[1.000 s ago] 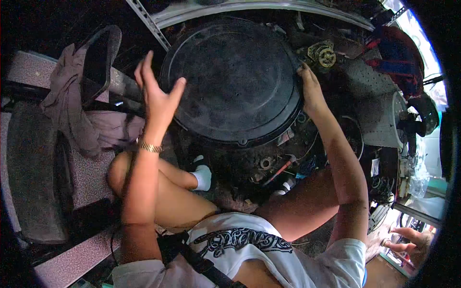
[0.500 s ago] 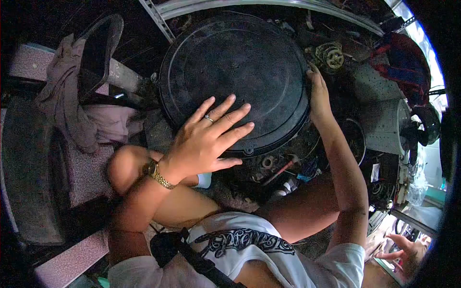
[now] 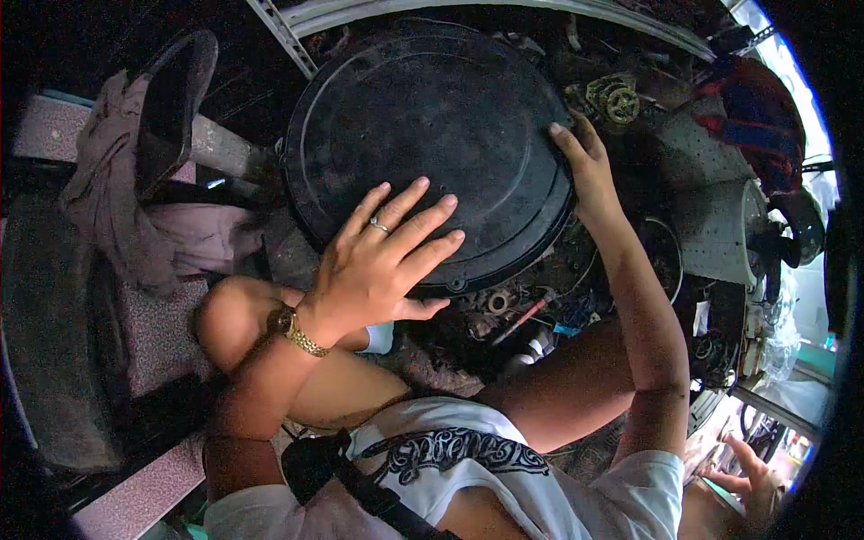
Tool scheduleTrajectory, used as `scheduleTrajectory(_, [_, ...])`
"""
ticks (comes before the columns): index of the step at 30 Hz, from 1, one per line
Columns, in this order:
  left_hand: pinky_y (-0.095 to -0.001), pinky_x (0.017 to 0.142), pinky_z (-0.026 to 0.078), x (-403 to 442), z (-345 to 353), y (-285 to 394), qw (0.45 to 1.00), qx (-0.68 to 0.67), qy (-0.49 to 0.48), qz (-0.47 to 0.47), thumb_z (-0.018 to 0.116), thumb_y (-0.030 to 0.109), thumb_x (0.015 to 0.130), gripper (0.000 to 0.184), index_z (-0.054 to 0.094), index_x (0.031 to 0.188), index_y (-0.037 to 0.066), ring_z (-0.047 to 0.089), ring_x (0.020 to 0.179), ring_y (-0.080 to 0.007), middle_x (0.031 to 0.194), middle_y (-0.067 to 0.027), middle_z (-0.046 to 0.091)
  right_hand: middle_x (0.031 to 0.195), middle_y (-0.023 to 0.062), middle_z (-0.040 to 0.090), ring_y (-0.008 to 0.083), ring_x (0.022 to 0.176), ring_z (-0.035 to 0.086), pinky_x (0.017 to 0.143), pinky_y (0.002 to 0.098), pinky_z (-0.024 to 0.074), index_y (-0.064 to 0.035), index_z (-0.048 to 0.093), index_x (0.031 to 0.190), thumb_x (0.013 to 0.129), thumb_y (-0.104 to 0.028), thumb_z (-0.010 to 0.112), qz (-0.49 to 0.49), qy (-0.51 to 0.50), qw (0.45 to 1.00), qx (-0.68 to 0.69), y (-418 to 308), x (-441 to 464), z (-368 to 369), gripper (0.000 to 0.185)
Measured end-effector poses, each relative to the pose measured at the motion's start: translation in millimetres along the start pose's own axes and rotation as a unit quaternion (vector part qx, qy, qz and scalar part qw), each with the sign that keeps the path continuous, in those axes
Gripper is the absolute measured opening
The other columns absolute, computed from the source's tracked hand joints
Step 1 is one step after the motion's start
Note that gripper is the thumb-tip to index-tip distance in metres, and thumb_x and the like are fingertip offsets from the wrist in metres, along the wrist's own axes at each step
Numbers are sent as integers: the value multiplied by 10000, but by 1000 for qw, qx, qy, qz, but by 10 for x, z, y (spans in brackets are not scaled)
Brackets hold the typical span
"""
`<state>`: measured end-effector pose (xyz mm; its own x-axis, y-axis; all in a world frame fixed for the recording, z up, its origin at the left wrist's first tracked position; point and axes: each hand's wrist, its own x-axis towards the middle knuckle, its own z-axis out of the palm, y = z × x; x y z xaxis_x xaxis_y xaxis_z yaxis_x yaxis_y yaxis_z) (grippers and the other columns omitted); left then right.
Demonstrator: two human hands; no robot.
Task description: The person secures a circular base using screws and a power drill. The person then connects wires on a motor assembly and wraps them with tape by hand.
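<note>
A large, round, black lid-like cover (image 3: 423, 117), with raised rings and small lugs on its rim, is in front of me. My left hand (image 3: 373, 256), wearing a ring and a gold-coloured watch, rests on its near left part with fingers spread. The left thumb points out near the rim. At the cover's right edge, my right hand (image 3: 589, 166) grips the rim, thumb on the top side. Its fingertips beneath are partly hidden. What lies underneath the cover is mostly out of sight.
A red-handled tool (image 3: 524, 315) and several small parts lie below the cover. Grey cloth (image 3: 112, 189) hangs at left beside a dark frame. A perforated white bin (image 3: 711, 225) stands at right. Another person's hand (image 3: 751, 477) shows at lower right. A metal rail (image 3: 504, 9) spans the back.
The black cover has shifted slightly left, and both hands have moved with it. My right thumb now shows over the rim's top side.
</note>
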<state>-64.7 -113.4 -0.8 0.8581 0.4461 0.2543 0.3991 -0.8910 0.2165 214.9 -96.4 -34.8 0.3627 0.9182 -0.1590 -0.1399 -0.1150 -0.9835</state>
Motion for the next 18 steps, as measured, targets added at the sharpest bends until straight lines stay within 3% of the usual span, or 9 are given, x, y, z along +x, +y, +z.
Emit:
scheduleTrajectory(6, [-509, 1039, 300, 125, -45, 32, 1000, 10, -13, 5, 743, 438, 614, 596, 598, 1112, 143, 392, 1275, -331, 1358, -86, 460, 1220, 142, 529, 219, 1116, 505, 957, 331, 393, 18, 401, 1310, 824, -283, 689, -21, 21, 999, -26, 33, 23, -82, 640])
scheduleTrajectory(9, [-484, 986, 316, 290, -225, -2, 998, -54, -37, -5, 761, 433, 564, 602, 609, 1056, 121, 446, 1194, -335, 1254, -90, 519, 1205, 141, 540, 218, 1111, 506, 961, 334, 392, 30, 408, 1295, 830, -260, 687, -10, 18, 1000, -23, 27, 79, -119, 615])
scheduleTrajectory(13, [-368, 830, 372, 622, -290, -178, 989, -130, -34, -54, 531, 168, 817, 299, 599, 1092, 74, 485, 876, -297, 907, -114, 553, 1161, 138, 567, 208, 1058, 537, 927, 324, 426, 51, 421, 1264, 842, -222, 671, -26, -17, 999, 17, 11, 99, -31, 561])
scheduleTrajectory(14, [-368, 849, 366, 690, -297, -230, 988, -110, -70, -83, 524, 135, 830, 237, 603, 1043, 69, 488, 908, -284, 959, -99, 546, 1150, 136, 574, 206, 1037, 549, 910, 318, 440, 52, 427, 1254, 844, -215, 669, -26, -36, 999, 25, 3, 106, -2, 546])
scheduleTrajectory(16, [-383, 896, 345, 723, -178, -337, 998, -38, -33, -47, 533, 136, 835, 185, 579, 1002, 74, 475, 1010, -282, 1077, -97, 520, 1131, 135, 583, 199, 1002, 564, 879, 312, 459, 30, 447, 1233, 847, -203, 664, -45, -10, 999, 12, 25, 147, 63, 501])
scheduleTrajectory(18, [-398, 923, 327, 707, -68, -391, 999, -15, -4, -41, 537, 129, 830, 177, 560, 999, 81, 454, 1067, -286, 1133, -101, 495, 1286, 241, 453, 289, 1164, 494, 951, 364, 435, 70, 278, 1372, 841, -330, 671, -34, -55, 998, 27, 17, 203, 81, 773])
